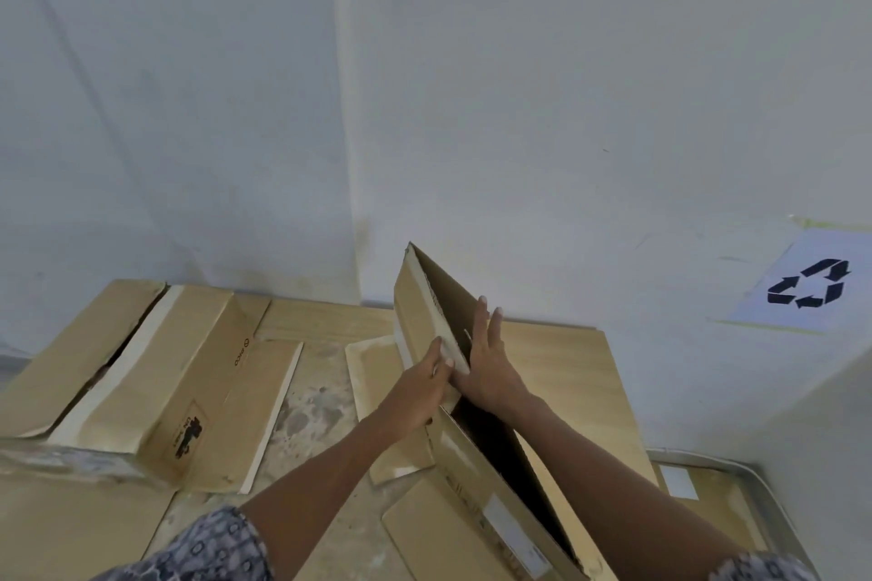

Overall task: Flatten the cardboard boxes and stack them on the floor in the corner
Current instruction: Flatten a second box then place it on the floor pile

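A long brown cardboard box [420, 297] stands tilted in front of me, partly collapsed, with its dark inside showing along a narrow opening. My left hand [420, 380] grips its near wall from the outside, thumb over the edge. My right hand [486, 368] lies flat with fingers spread against the inner face of the opening. A flattened box [566, 373] lies on the floor under it, against the right wall. Another collapsed box [155, 373] with a taped seam lies to the left, near the corner.
Two white walls meet in a corner [349, 203] straight ahead. A paper sheet with a black recycling sign [809, 283] is taped on the right wall. Loose cardboard flaps [278, 410] lie on the speckled floor [316, 401]. A grey tray-like rim [755, 472] shows at lower right.
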Available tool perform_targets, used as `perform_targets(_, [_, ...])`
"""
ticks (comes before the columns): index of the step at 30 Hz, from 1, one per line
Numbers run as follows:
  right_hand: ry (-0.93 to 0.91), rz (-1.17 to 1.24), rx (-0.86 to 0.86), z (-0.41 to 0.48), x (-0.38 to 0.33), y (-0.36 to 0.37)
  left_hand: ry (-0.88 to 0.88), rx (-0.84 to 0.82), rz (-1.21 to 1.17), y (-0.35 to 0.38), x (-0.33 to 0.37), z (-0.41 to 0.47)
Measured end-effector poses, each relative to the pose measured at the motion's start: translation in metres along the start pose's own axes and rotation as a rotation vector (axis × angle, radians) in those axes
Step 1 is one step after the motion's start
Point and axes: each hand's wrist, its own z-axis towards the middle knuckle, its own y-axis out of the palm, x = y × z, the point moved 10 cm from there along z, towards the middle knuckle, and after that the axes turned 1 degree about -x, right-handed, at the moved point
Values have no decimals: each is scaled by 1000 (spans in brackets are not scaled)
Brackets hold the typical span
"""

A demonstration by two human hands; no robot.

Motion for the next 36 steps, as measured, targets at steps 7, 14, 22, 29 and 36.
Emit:
perform_targets(7, [-36,45,-30,-3,-18,12,-74,-15,-128,8,-15,-14])
perform_targets(14, [-115,22,13,-19,-47,17,-68,26,-310,11,-28,-9])
perform_targets(22, [-224,189,70,-8,-120,-40,266,381,-280,-65,18,-33])
perform_targets(29, [-149,486,165,7,-83,-101,336,500,-25,-80,30,-14])
perform_targets(36, [250,622,137,-21,90,-74,70,135,177,7,-30,15])
